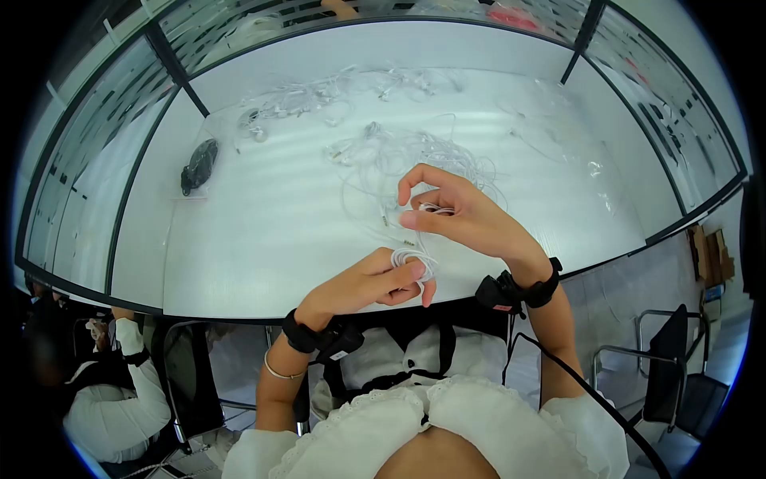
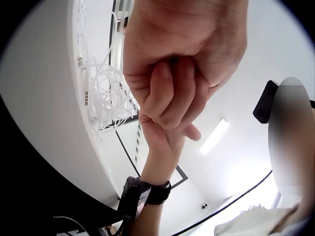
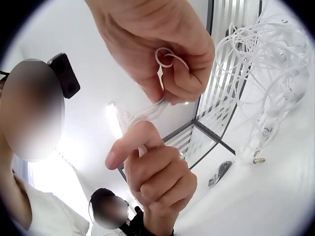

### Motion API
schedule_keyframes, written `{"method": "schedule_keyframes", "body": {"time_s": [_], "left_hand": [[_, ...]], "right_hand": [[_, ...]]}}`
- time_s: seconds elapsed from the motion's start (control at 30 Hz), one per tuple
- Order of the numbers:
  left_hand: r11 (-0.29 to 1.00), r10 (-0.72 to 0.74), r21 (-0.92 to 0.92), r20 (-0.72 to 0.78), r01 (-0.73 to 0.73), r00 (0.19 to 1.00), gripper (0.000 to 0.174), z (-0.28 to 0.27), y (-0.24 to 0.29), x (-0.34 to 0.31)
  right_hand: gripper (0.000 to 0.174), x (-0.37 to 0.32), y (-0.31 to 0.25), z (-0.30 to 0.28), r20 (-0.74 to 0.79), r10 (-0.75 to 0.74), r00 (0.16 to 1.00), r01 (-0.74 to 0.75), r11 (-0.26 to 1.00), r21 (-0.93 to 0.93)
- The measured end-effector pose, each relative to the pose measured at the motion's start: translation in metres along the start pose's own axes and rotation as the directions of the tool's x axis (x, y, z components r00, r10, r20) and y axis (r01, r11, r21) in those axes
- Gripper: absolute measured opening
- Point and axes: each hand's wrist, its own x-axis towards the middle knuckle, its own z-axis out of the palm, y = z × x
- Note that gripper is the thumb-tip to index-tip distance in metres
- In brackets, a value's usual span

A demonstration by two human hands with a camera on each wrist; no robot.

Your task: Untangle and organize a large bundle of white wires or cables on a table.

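Note:
The left hand [image 1: 371, 281] grips a coiled white cable [image 1: 408, 259] near the table's front edge, its loops round the fingers. Above and to the right, the right hand [image 1: 467, 214] holds more of the white cable [image 1: 436, 208] in its curled fingers, with a strand running down to the left hand. In the left wrist view the left hand's fingers [image 2: 170, 93] are curled into the palm, and the cable in them is hidden. The right wrist view has the right hand [image 3: 160, 44] above the left hand [image 3: 160, 172], white strands [image 3: 142, 115] between them.
A pile of tangled white cables [image 1: 431, 152] lies just beyond the hands, and more cables [image 1: 303, 97] along the back of the white table [image 1: 263, 231]. A black bundle [image 1: 199, 166] sits at the left. Clear plastic [image 1: 594, 172] lies at the right. Low partitions surround the table.

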Motion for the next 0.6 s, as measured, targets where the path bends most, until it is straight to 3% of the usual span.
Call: {"method": "schedule_keyframes", "body": {"time_s": [0.03,0.13,0.2,0.27,0.3,0.33,0.37,0.43,0.5,0.6], "left_hand": [[0.998,-0.064,-0.018,0.034,0.065,0.997,0.040,-0.002,0.002,0.000],[0.988,-0.156,-0.026,-0.045,0.155,0.987,0.034,0.005,0.014,0.003],[0.992,-0.124,-0.035,-0.091,0.121,0.988,0.032,0.005,0.012,0.004],[0.997,-0.064,-0.045,-0.132,0.059,0.989,0.031,0.002,0.005,0.004],[0.997,-0.032,-0.073,-0.206,0.017,0.978,0.030,0.001,0.001,0.005],[0.995,-0.002,-0.097,-0.278,-0.026,0.961,0.030,0.000,-0.002,0.006],[0.991,0.026,-0.117,-0.349,-0.071,0.937,0.031,0.001,-0.003,0.008],[0.983,0.032,-0.146,-0.459,-0.111,0.888,0.031,0.002,-0.002,0.014],[0.973,0.006,-0.186,-0.578,-0.139,0.816,0.031,0.002,-0.004,0.017],[0.977,0.081,-0.085,-0.695,-0.194,0.714,0.032,0.001,-0.008,0.021]], "right_hand": [[0.018,0.002,-0.001,-0.001,0.032,0.003,0.999,-0.001,0.999,-0.043],[0.013,0.010,0.004,0.001,0.081,-0.058,0.995,0.067,0.990,-0.125],[0.013,0.008,-0.014,0.003,0.117,0.103,0.988,-0.102,0.995,-0.022],[0.014,0.013,-0.015,0.003,0.093,0.061,0.994,-0.057,0.997,-0.046],[0.023,0.015,-0.011,0.004,-0.010,-0.035,0.999,0.034,0.998,-0.055],[0.029,0.020,-0.005,0.006,-0.151,-0.224,0.963,0.192,0.961,-0.198],[0.036,0.023,-0.001,0.008,-0.256,-0.416,0.872,0.315,0.880,-0.357],[0.042,0.021,-0.003,0.003,-0.378,-0.535,0.755,0.345,0.815,-0.465],[0.030,0.014,-0.009,0.001,-0.370,-0.644,0.669,0.378,0.724,-0.578],[0.019,-0.003,-0.011,0.003,-0.222,-0.672,0.706,0.385,0.628,-0.677]]}}
